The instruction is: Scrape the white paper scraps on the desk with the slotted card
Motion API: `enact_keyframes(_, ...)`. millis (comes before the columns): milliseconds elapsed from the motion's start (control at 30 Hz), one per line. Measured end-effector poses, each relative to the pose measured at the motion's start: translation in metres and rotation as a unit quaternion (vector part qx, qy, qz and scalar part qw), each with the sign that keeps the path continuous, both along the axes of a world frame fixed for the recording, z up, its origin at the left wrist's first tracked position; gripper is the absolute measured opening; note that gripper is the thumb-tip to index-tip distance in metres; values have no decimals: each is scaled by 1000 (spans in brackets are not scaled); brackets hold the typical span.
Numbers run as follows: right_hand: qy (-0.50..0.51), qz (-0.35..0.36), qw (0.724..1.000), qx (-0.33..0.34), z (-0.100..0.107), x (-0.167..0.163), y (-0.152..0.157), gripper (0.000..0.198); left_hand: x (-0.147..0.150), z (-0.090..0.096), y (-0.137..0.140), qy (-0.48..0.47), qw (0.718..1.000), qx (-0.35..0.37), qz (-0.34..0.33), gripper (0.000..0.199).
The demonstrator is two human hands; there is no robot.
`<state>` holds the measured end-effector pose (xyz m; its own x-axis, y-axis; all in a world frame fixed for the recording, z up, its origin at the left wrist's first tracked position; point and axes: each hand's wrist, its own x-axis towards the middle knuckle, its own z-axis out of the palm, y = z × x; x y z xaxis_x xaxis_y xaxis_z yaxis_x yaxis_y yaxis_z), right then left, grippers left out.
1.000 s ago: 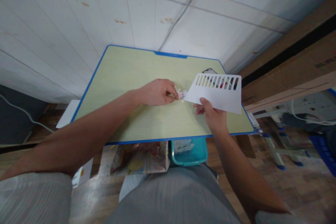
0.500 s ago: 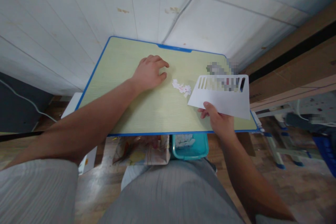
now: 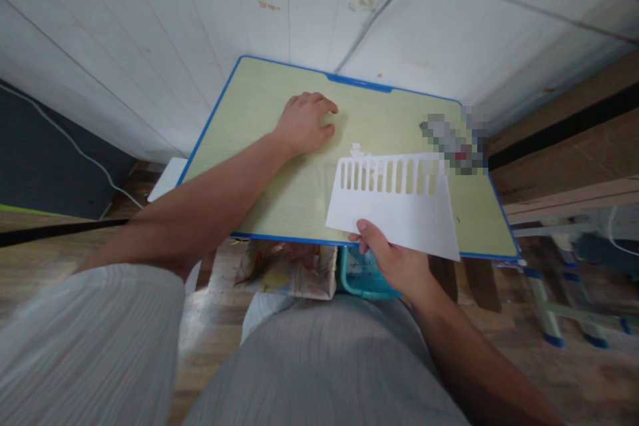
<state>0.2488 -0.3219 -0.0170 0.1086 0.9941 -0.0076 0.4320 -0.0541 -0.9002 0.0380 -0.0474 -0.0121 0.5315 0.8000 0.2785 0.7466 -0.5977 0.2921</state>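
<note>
My right hand (image 3: 387,256) grips the near edge of a white sheet of paper (image 3: 389,216), thumb on top. A row of narrow slots is cut along the sheet's far side. The sheet is held above the front part of a pale green tabletop (image 3: 264,113). Small white paper scraps (image 3: 355,149) show just past its far edge and partly through the slots; the sheet covers the others. My left hand (image 3: 307,123) rests on the table left of the scraps, fingers apart and slightly bent, holding nothing.
A blurred-out grey object (image 3: 446,140) lies at the table's right. Below the front edge are a teal bin (image 3: 367,283) and a box of mixed items (image 3: 299,273). Cardboard boxes (image 3: 574,146) stand at the right, and a white panelled wall (image 3: 224,6) rises behind.
My right hand has brought the slotted paper left and toward me, over the scraps. The left hand stays at about the same spot on the table. The view has shifted.
</note>
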Motion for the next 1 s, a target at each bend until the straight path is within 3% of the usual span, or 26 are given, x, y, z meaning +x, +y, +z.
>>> enact_keyframes(100, 6, 31, 999, -14, -1, -1, -2, 56, 0, -2, 3, -7, 1000, -14, 6, 49)
enact_keyframes(333, -13, 10, 1000, 13, -13, 3, -3, 56, 0, -1, 3, -3, 999, -23, 28, 54)
enact_keyframes(700, -17, 82, 995, 46, -9, 5, -9, 44, 6, 6, -5, 9, 998, -29, 50, 56)
enact_keyframes(1000, 9, 74, 997, 35, -12, 2, -12, 43, 1, -3, 3, -20, 999, -3, 36, 56)
